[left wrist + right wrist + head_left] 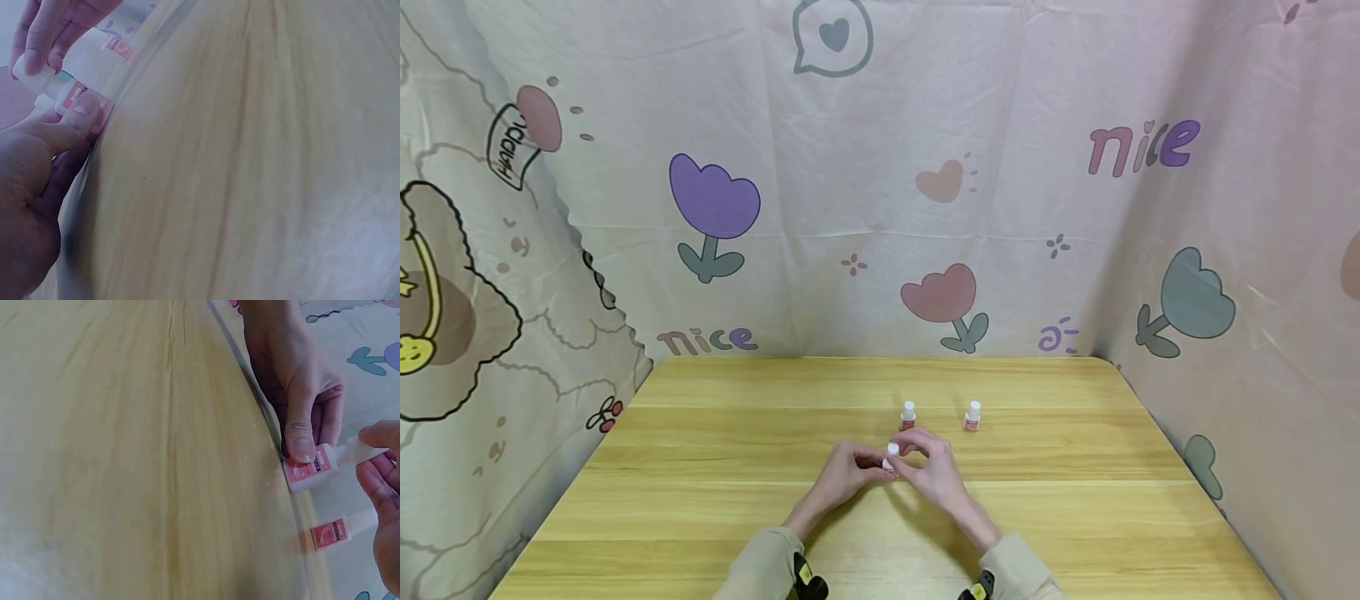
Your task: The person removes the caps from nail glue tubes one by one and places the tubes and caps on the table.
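Between the two hands stands a small white bottle (pixel 889 463) with a pink label, upright on the table. My left hand (pixel 847 475) pinches its body, the thumb lying across the pink label (pixel 76 92) in the left wrist view. On the other side, my right hand (pixel 936 477) has thumb and fingers on the white cap (pixel 359 450), which sits at the top of the bottle. The left fingers behind the body are partly hidden.
Two similar bottles stand farther back on the wooden table (pixel 737 517): one bottle (pixel 908 414) just behind the right hand, another bottle (pixel 973 416) to its right. A printed curtain (pixel 850 167) hangs behind the table and along its sides.
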Demonstrator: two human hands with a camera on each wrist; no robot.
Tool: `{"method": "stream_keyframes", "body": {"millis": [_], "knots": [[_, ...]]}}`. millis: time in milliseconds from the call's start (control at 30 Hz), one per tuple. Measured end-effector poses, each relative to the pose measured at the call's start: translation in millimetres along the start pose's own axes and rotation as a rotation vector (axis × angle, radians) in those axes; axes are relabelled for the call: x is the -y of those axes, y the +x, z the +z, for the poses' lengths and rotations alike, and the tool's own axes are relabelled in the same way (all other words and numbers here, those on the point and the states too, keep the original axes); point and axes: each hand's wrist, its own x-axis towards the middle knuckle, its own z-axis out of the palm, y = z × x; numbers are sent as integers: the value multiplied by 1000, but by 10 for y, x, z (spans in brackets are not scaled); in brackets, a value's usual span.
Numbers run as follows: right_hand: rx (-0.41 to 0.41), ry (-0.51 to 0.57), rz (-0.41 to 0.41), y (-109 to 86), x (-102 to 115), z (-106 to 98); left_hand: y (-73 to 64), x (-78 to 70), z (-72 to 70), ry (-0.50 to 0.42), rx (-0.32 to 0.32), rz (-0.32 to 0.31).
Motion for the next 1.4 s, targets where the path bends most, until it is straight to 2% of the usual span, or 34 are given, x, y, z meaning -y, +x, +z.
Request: {"method": "stream_keyframes", "body": {"millis": [200, 533, 800, 933, 1133, 1400], "knots": [[-2, 16, 5, 3, 32, -14, 0, -12, -1, -9, -1, 2], [-4, 46, 80, 18, 80, -23, 10, -11, 0, -1, -10, -13], [-1, 81, 128, 99, 424, -137, 14, -5, 2, -4, -11, -3], [-13, 98, 144, 112, 474, -160, 11, -13, 4, -2, -9, -18], [-33, 121, 150, 115, 453, -149, 4, -26, 7, 0, -7, -41], [-52, 175, 198, 61, 177, -100, 1, -19, 8, -10, -9, -41]]}}
